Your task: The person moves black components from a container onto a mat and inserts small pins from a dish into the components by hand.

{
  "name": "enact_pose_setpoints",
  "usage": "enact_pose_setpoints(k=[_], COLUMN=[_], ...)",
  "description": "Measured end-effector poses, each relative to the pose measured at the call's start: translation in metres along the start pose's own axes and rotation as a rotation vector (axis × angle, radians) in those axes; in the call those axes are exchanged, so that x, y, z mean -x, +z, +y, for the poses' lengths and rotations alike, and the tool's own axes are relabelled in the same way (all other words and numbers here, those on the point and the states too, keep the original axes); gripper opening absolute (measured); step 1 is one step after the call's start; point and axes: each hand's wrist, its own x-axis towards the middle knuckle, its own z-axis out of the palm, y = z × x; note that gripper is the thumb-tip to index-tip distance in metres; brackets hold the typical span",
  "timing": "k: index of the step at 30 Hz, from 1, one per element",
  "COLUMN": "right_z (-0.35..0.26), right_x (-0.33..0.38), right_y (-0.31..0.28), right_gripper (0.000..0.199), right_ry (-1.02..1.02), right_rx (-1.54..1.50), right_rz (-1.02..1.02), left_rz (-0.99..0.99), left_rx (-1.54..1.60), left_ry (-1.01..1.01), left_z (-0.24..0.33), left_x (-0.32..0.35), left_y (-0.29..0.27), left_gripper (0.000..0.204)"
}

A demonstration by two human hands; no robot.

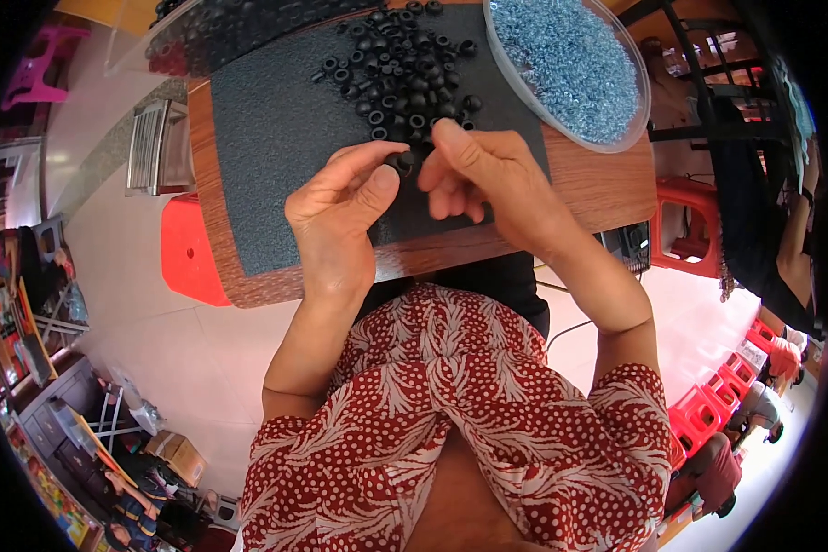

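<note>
black rubber ring (403,162) | small, round | pinched between both hands' fingertips, above mat

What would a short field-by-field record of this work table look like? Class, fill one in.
Left hand: fingers pinch a small black ring
Right hand: fingertips meet the same ring
Ring pile: loose black rings beyond the hands
Mat: dark, textured, under hands and pile
Bowl: clear, holds small blue-grey parts, at the right
Table: wooden top
</note>
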Motion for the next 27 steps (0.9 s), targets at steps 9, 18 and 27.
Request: enact_pose_setpoints(k=[9,18,27], right_z=[-0.001,0.008,0.008], right_x=[-0.001,0.001,0.003], right_y=[0.016,0.019,0.018], right_gripper=[0.045,0.034,0.024], right_ry=[0.043,0.012,-0.063], right_rx=[-0.335,-0.490,-0.412], right_rz=[-0.148,-0.153,-0.118], left_rz=[-0.015,0.008,-0.158], left_rx=[-0.055,-0.126,-0.758], left_ry=[0.161,0.313,0.719], left_z=[0.000,-0.011,0.013], left_x=[0.009,0.006,-0.010], left_y=[0.013,0.010,0.002], left_gripper=[0.017,0.017,0.022])
